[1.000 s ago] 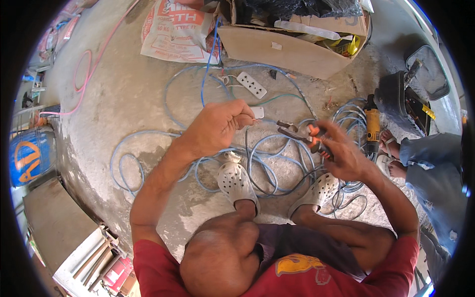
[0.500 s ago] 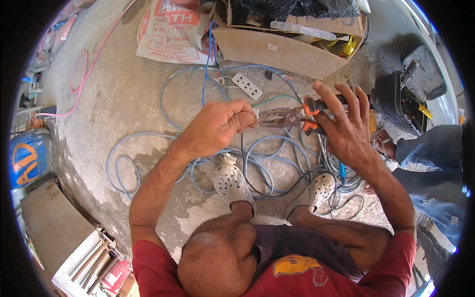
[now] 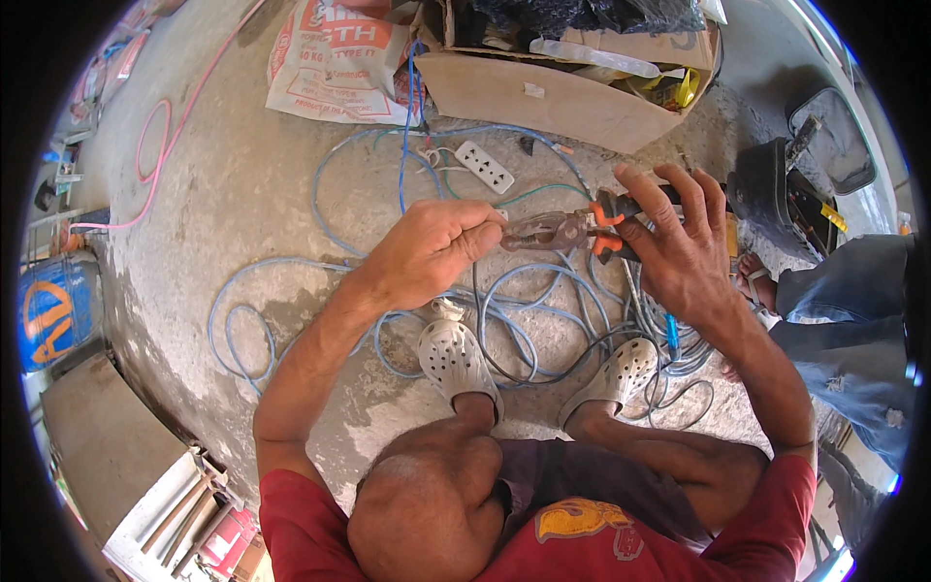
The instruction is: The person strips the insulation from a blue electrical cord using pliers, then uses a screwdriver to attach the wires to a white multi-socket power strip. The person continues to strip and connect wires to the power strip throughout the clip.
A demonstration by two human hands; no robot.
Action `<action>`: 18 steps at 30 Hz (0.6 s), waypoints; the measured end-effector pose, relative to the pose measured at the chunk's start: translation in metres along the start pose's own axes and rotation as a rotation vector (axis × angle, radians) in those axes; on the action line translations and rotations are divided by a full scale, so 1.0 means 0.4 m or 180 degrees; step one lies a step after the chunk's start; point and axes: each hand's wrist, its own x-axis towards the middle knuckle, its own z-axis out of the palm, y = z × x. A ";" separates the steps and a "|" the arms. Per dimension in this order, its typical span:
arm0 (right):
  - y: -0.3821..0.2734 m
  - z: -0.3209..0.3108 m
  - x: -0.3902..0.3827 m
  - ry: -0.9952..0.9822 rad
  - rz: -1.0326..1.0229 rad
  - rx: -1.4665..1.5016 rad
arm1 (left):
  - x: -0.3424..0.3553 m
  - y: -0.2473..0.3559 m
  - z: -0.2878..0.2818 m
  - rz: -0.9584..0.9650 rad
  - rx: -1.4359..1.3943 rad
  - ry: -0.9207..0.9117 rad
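My right hand [image 3: 684, 233] holds combination pliers [image 3: 548, 231] with black and orange handles, its fingers partly stretched along the upper handle. The jaws point left and meet the fingertips of my left hand [image 3: 436, 247]. That hand is closed in a pinch, thumb against the bent fingers. Whatever it pinches at the jaw tips is too small to make out. Below the fingers a thin dark cable [image 3: 477, 301] runs down toward the floor. Under both hands, loose loops of blue-grey cable [image 3: 514, 335] lie around my light clogs [image 3: 454, 357].
Beyond my hands lie a white power strip [image 3: 484, 167], a cardboard box [image 3: 553, 97] and a printed sack [image 3: 335, 68]. An open black tool case [image 3: 771, 199] stands at right, near another person's jeans [image 3: 844, 301]. A blue cylinder [image 3: 60, 310] stands far left.
My left fingertips have shifted slightly right, and the pliers' jaws now sit closer against them. The right hand keeps its hold on the handles.
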 end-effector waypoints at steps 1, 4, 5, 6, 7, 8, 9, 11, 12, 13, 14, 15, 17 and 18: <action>0.001 0.000 0.001 0.0016 0.0010 -0.0022 | -0.001 0.004 0.000 0.0013 -0.0096 0.0005; 0.001 0.003 -0.002 -0.0004 -0.0008 -0.0106 | -0.001 0.004 0.003 0.0071 -0.0241 0.0016; 0.001 0.003 -0.002 -0.0021 -0.0023 -0.0139 | 0.000 -0.006 0.006 0.0102 -0.0194 0.0015; 0.001 0.002 -0.001 -0.0056 -0.0028 -0.0117 | 0.000 -0.010 0.008 0.0133 -0.0147 0.0015; -0.001 0.003 -0.003 -0.0097 -0.0025 -0.0096 | 0.001 -0.009 0.009 0.0108 -0.0081 0.0017; -0.001 0.005 -0.005 -0.0137 -0.0022 -0.0074 | 0.001 -0.006 0.010 0.0083 -0.0016 0.0020; 0.000 0.005 -0.006 -0.0170 -0.0029 -0.0064 | 0.001 -0.005 0.011 0.0058 0.0051 0.0022; 0.003 0.003 -0.001 -0.0220 -0.0057 -0.0038 | 0.001 -0.024 0.023 0.0320 0.0184 0.0193; 0.004 0.006 0.000 -0.0178 -0.0070 -0.0059 | 0.001 -0.029 0.028 0.0452 0.0252 0.0279; 0.007 0.013 -0.003 -0.0144 -0.0077 -0.0085 | 0.002 -0.026 0.031 0.0414 0.0280 0.0244; 0.009 0.019 -0.006 -0.0111 -0.0083 -0.0110 | 0.002 -0.021 0.034 0.0377 0.0308 0.0209; 0.010 0.023 -0.010 -0.0084 -0.0077 -0.0130 | 0.002 -0.019 0.036 0.0340 0.0336 0.0175; 0.008 0.030 -0.016 -0.0024 -0.0072 -0.0158 | 0.001 -0.022 0.038 0.0379 0.0362 0.0198; 0.008 0.029 -0.015 -0.0007 -0.0087 -0.0185 | 0.000 -0.023 0.038 0.0399 0.0375 0.0210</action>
